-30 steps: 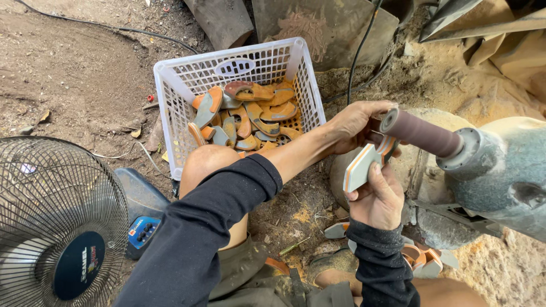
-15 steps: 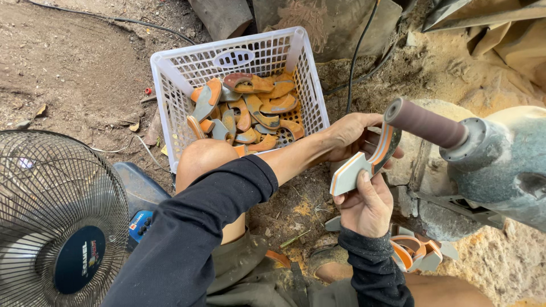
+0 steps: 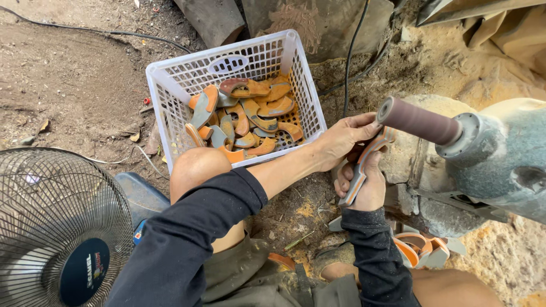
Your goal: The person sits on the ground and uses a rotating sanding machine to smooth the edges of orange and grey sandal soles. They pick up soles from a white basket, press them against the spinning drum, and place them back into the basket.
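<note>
My left hand (image 3: pixel 341 138) and my right hand (image 3: pixel 367 185) both grip one curved grey and orange handle piece (image 3: pixel 364 167). Its upper end is pressed against the underside of a brown sanding drum (image 3: pixel 418 120) that sticks out of a dusty grey motor (image 3: pixel 500 159). The left hand pinches the top of the piece. Below it, the right hand wraps around the lower part. Both arms wear dark long sleeves.
A white slotted plastic basket (image 3: pixel 165 99) with several similar grey and orange pieces (image 3: pixel 244 122) sits on the dirt behind my bare knee. A black fan (image 3: pixel 60 227) stands at lower left. More pieces (image 3: pixel 424 250) lie under the motor. A black cable (image 3: pixel 350 54) runs past the basket.
The piece has been turned from flat side showing to edge on and lifted against the drum. The view has shifted slightly downward.
</note>
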